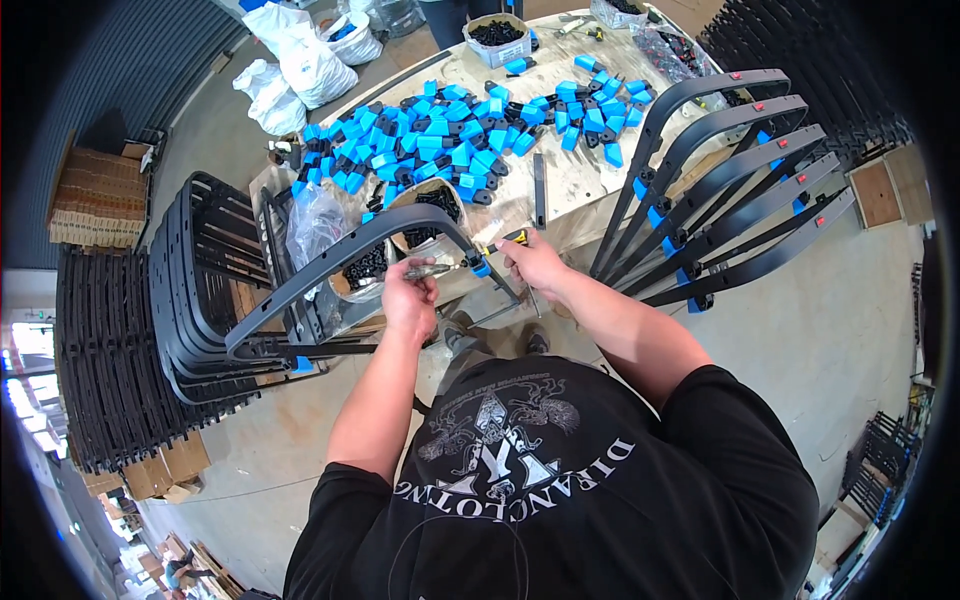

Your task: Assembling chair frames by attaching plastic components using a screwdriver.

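A black curved frame [350,240] lies across the near edge of the table, with a blue plastic piece [481,268] at its right end. My left hand [410,300] is closed round a slim silver metal tool [428,271], whose tip points at that end of the frame; its exact kind is unclear. On the other side of the joint, my right hand [532,262] grips a yellow-and-black-handled screwdriver [515,238]. Its tip is too small to make out. Just beyond my hands stand open boxes of small black parts [425,232].
Blue-and-black plastic pieces [420,140] are heaped over the wooden table [575,185]. Several black curved frames [740,180] lean at the right edge. More frames [190,300] are stacked at the left. White sacks [310,65] sit on the floor beyond.
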`<state>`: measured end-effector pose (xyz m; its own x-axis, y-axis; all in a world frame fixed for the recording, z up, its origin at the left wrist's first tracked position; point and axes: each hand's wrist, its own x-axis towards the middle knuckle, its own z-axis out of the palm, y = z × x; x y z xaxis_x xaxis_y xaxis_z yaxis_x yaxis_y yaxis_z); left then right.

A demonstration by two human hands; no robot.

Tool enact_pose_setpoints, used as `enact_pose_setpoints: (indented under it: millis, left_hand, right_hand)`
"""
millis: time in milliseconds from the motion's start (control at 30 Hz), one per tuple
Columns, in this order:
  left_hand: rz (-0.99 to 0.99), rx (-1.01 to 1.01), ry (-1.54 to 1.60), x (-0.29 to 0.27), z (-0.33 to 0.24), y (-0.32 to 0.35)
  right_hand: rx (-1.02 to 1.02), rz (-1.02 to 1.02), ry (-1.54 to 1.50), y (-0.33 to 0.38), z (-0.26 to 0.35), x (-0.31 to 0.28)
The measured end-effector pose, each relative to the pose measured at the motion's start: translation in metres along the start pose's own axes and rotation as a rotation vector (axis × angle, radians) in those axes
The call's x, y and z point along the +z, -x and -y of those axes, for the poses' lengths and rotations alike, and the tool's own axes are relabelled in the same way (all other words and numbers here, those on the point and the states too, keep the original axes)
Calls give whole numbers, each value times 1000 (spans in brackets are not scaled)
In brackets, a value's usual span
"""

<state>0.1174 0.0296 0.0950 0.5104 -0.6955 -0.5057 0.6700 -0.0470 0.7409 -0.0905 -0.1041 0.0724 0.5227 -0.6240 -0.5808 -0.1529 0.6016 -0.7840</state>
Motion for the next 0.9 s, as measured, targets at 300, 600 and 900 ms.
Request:
enact_pose_setpoints:
  millis: [300, 600, 900]
  left_hand:
    - [13, -193, 3, 8, -11, -33]
    - [-23, -275, -148, 16, -10, -59]
    - [7, -122, -305, 23, -9, -53]
  right_hand:
    - [-20, -21, -26, -4, -5, -3]
    - [-32, -24, -16, -5, -6, -1]
    - [-20, -34, -31, -6, -6, -2]
